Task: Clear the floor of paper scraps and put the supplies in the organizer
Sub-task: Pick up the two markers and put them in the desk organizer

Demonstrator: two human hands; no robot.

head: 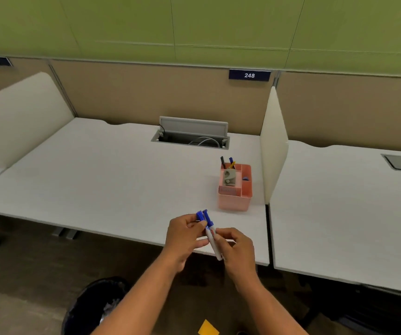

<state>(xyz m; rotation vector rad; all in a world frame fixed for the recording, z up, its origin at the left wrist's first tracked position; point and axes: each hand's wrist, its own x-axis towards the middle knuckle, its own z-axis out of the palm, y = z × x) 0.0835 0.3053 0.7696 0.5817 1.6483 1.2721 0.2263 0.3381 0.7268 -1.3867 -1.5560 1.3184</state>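
Observation:
Two white markers with blue caps [208, 226] are held together over the desk's front edge. My left hand [183, 235] grips them near the caps and my right hand [236, 247] grips the lower barrels. A pink organizer [234, 200] stands on the white desk [98, 180] just beyond the hands, close to the right divider. It holds a grey stapler-like tool [229, 178] and a few pens [227, 162]. On the floor at the bottom lies a yellow paper scrap [207, 328].
A black bin [90, 308] lined with a bag sits on the floor at lower left, with crumpled paper inside. An open cable hatch [191, 136] is at the desk's back. A white divider panel [273, 151] separates the neighbouring desk on the right.

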